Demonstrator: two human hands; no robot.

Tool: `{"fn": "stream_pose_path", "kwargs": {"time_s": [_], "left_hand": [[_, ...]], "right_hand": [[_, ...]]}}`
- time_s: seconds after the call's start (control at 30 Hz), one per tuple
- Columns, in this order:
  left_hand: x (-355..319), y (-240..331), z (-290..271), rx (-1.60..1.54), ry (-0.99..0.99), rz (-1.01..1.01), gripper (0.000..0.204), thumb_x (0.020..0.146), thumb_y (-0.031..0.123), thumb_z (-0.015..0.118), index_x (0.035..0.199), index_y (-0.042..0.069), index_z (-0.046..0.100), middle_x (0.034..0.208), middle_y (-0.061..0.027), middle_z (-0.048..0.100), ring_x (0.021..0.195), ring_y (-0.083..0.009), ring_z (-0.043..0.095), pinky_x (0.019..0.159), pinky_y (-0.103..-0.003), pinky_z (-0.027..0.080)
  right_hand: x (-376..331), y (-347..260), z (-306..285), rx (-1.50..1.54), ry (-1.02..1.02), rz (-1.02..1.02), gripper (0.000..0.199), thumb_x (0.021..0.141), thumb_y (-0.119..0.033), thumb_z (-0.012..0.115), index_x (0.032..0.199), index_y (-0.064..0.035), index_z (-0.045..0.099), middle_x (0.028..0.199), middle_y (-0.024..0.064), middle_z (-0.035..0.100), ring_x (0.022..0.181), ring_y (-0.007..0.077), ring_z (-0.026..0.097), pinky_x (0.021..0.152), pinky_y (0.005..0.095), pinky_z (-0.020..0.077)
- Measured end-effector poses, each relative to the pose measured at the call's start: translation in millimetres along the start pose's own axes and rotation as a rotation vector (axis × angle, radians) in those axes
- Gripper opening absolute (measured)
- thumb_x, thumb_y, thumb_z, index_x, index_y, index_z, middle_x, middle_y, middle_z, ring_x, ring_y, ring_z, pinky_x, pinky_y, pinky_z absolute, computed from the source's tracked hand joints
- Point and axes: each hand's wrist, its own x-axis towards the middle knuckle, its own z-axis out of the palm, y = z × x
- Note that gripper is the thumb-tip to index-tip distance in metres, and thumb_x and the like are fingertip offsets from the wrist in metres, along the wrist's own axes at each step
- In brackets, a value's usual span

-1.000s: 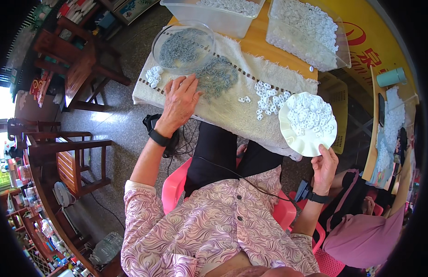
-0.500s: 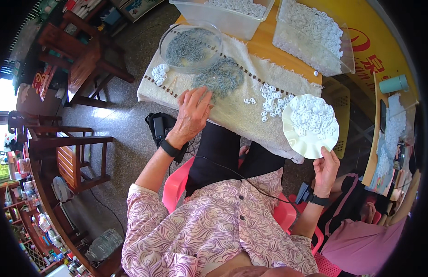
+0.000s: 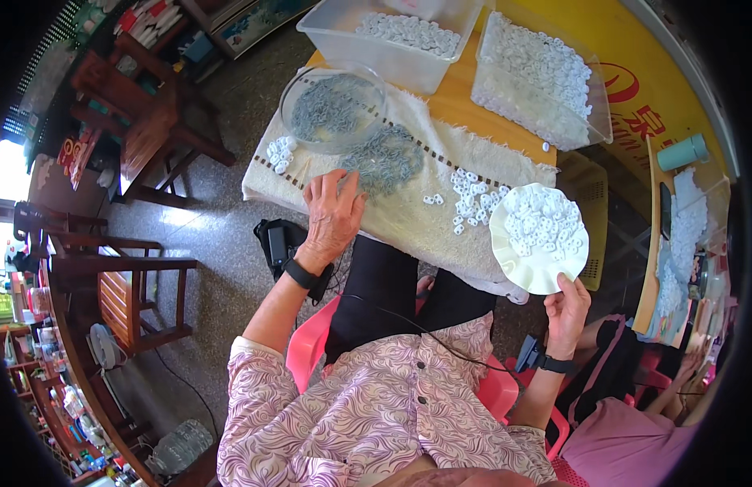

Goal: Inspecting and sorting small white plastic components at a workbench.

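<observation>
The right hand (image 3: 566, 312) has its thumb over the near rim of a pale, wavy-edged plate (image 3: 518, 272) and its fingers beneath, a narrow pinch that holds the plate at the right-hand end of the towel (image 3: 408, 235). On the plate sits a heap of small white pieces (image 3: 546, 219) with holes in them, thickest toward its far side.

The left hand (image 3: 333, 215) is palm down at the towel's near edge, fingers loosely apart, just short of the loose grey pile (image 3: 384, 162). Its underside is hidden, so whether it holds anything cannot be told.

Against the plate's left side, a looser scatter of white pieces (image 3: 473, 195) lies on the towel, with a small group (image 3: 433, 199) a little apart from it. A round clear dish (image 3: 315, 148) beyond the left hand holds more thin grey pieces; beside it, at the towel's left, is a compact white cluster (image 3: 281, 154).

As things lie, the work looks partway along: the plate is well filled, while white and grey pieces alike lie loose on the cloth. Whether any are joined is too small to tell. Farther out, two clear tubs, the left tub (image 3: 376, 61) and the fuller right tub (image 3: 605, 122), hold many more white pieces.
</observation>
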Motion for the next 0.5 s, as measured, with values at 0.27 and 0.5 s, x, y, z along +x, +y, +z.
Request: {"fn": "stream_pose_path", "kwargs": {"time_s": [0.27, 0.5], "left_hand": [[3, -4, 1, -0.042, -0.016, 0.072, 0.037, 0.082, 0.012, 0.072, 0.118, 0.005, 0.068, 0.116, -0.0111, 0.06, 0.108, -0.0328, 0.054, 0.096, -0.047, 0.04], [12, -1, 3, -0.041, 0.005, 0.126, 0.028, 0.081, 0.011, 0.072, 0.109, 0.006, 0.069, 0.112, -0.0089, 0.062, 0.107, -0.0305, 0.055, 0.096, -0.046, 0.039]], "right_hand": [[-1, 0, 2, 0.005, 0.007, 0.005, 0.02, 0.094, -0.015, 0.068, 0.104, 0.0019, 0.068, 0.074, 0.0055, 0.07, 0.047, 0.0092, 0.06, 0.037, 0.0188, 0.0384], [3, 0, 11, 0.014, -0.001, 0.017, 0.02, 0.094, -0.015, 0.068, 0.105, 0.0023, 0.068, 0.075, 0.0061, 0.07, 0.047, 0.0095, 0.061, 0.037, 0.0189, 0.0389]]}}
